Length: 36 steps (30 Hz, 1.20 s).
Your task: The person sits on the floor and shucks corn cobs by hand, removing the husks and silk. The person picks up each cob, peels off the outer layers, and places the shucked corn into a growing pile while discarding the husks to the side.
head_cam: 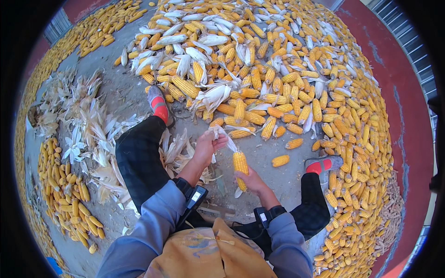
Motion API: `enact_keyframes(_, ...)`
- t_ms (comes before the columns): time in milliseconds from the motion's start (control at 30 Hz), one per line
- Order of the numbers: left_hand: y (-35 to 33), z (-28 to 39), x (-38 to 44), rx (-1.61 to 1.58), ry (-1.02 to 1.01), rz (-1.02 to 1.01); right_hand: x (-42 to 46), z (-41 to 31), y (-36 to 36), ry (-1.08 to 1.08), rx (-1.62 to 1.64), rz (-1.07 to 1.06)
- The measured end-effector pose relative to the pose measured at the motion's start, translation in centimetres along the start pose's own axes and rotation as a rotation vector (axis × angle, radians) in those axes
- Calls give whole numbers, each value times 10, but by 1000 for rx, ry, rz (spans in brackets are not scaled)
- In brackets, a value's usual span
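Note:
My right hand [252, 180] grips the lower part of a yellow corn cob [240, 164], held over the floor between my feet. Pale husk leaves [226, 136] run from the cob's upper end to my left hand [208, 144], whose fingers are closed on them. The husk is stretched between the two hands and still joins the cob at its top. On the floor below the cob lies a scrap of husk [238, 193]. Just beyond my hands begins a large heap of corn cobs [255, 117], some bare and some still in pale husks.
Stripped husks [100, 146] are strewn left of my left leg, with a smaller pile of bare cobs [71, 201] beside them. Corn also lines the far-left edge. Cobs crowd my right shoe [325, 162]. Shelled cobs [389, 212] lie by the red wall [413, 139].

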<state>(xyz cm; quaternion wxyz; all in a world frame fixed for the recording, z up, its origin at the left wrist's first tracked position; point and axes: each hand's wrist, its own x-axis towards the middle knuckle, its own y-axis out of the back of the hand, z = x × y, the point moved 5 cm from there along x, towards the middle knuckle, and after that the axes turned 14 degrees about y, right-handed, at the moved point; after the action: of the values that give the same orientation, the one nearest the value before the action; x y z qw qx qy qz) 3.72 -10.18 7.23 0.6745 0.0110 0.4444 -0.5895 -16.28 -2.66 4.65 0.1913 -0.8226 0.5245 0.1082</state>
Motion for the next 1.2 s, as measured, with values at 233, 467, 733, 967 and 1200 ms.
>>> enact_keyframes(233,-33,-53,-28,692,300,-165,5,3,7,123,512,146)
enact_keyframes(467,-35,-86,-24,806,130,-255,17,4,-2,112,566,154)
enact_keyframes(733,-26,-77,-14,634,31,-176,19,2,0,96,694,219)
enact_keyframes(967,-25,-57,-20,953,-78,16,7,-9,-3,148,605,114)
enact_keyframes(1200,-47,-75,-45,1255,-45,-187,17,-1,4,145,632,307)
